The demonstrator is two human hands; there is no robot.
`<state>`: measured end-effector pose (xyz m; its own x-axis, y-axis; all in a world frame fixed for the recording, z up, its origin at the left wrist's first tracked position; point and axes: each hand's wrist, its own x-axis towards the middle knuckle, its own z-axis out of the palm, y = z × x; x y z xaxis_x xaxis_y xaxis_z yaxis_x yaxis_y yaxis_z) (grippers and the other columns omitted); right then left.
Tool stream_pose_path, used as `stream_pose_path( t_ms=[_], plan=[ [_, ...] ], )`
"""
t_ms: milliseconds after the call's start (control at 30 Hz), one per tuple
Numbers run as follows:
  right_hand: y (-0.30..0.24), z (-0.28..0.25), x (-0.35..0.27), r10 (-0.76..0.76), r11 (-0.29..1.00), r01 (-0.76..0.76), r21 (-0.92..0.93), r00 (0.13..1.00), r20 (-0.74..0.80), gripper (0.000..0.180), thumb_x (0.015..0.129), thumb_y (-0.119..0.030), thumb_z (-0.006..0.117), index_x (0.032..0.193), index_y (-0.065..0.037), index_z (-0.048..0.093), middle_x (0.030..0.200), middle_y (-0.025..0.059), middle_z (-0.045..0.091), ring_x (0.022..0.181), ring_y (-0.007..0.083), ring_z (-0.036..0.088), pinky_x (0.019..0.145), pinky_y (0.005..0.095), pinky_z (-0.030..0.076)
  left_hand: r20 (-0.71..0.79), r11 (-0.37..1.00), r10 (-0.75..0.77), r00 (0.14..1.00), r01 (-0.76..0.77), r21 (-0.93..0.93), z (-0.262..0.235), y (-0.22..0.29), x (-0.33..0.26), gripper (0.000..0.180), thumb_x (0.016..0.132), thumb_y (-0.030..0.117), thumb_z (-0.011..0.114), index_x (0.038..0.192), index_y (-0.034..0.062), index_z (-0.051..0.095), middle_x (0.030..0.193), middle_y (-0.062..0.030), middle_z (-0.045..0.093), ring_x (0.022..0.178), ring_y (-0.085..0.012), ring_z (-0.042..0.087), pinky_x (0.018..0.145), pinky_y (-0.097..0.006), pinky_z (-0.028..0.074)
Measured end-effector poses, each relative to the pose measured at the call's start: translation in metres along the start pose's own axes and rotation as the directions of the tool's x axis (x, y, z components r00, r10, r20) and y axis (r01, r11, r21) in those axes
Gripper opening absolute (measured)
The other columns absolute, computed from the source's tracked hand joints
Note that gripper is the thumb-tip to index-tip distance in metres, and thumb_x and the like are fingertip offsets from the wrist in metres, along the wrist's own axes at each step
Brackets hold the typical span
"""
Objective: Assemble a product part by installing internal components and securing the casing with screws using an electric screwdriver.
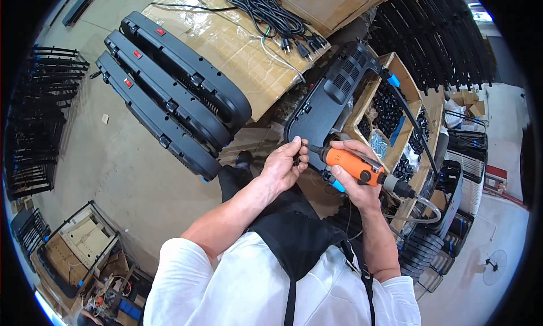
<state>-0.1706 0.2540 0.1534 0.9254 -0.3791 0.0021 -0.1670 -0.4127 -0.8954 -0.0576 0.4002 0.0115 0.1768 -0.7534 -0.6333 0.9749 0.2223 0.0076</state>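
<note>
My right hand point(360, 184) is wrapped round an orange air screwdriver point(352, 164) with a grey-black rear end and a clear hose point(434, 210). Its tip points left, toward my left hand point(283, 166). The left thumb and forefinger pinch together at the driver's tip. Small dark bits show in the curled left fingers, too small to name. Just beyond both hands a long black plastic housing point(318, 114) with rounded ends and vent slots leans against a wooden parts bin. Blue pieces point(335, 182) show near its lower end.
Three black housings with red switches point(169, 108) stand in a row at left. A cardboard-topped surface point(226, 40) carries bundled black power cables point(268, 12). The wooden bin point(357, 115) holds black knobs and silver screws point(379, 144). Black frames are stacked far right and left; a fan point(494, 266) stands lower right.
</note>
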Motion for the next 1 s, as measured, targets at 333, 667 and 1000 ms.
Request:
stream_pose_path(
  t_ms=[333, 667, 1000],
  plan=[
    [0.0, 0.001, 0.027, 0.075, 0.995, -0.072, 0.066, 0.996, -0.038, 0.051, 0.092, -0.005, 0.079, 0.138, -0.002, 0.058, 0.136, 0.0137, 0.068, 0.127, 0.0234, 0.065, 0.111, 0.0398, 0.051, 0.071, 0.995, -0.023, 0.997, 0.03, -0.094, 0.015, 0.007, 0.019, 0.027, 0.113, 0.033, 0.056, 0.12, 0.0088, 0.066, 0.093, -0.0007, 0.067, 0.078, -0.0131, 0.062, 0.068, -0.026, 0.052],
    [0.016, 0.021, 0.067, 0.119, 0.992, -0.118, 0.052, 0.993, -0.013, 0.054, 0.093, -0.003, 0.078, 0.141, 0.0, 0.054, 0.133, 0.0149, 0.07, 0.118, 0.0216, 0.069, 0.105, 0.0371, 0.055, 0.114, 0.937, 0.045, 0.992, -0.081, 0.339, 0.01, 0.002, -0.004, 0.024, 0.113, 0.025, 0.058, 0.12, 0.0075, 0.072, 0.096, 0.0011, 0.067, 0.08, -0.0103, 0.06, 0.072, -0.026, 0.049],
    [0.007, 0.032, 0.087, 0.159, 0.987, -0.155, -0.039, 0.983, 0.092, 0.035, 0.091, -0.003, 0.078, 0.124, -0.002, 0.065, 0.131, 0.0167, 0.071, 0.116, 0.0226, 0.07, 0.104, 0.0384, 0.056, 0.052, 0.951, -0.004, 0.999, -0.012, 0.31, 0.004, 0.013, -0.015, 0.028, 0.114, 0.023, 0.057, 0.127, 0.003, 0.07, 0.1, -0.0011, 0.073, 0.078, -0.0081, 0.063, 0.071, -0.024, 0.054]
  ],
)
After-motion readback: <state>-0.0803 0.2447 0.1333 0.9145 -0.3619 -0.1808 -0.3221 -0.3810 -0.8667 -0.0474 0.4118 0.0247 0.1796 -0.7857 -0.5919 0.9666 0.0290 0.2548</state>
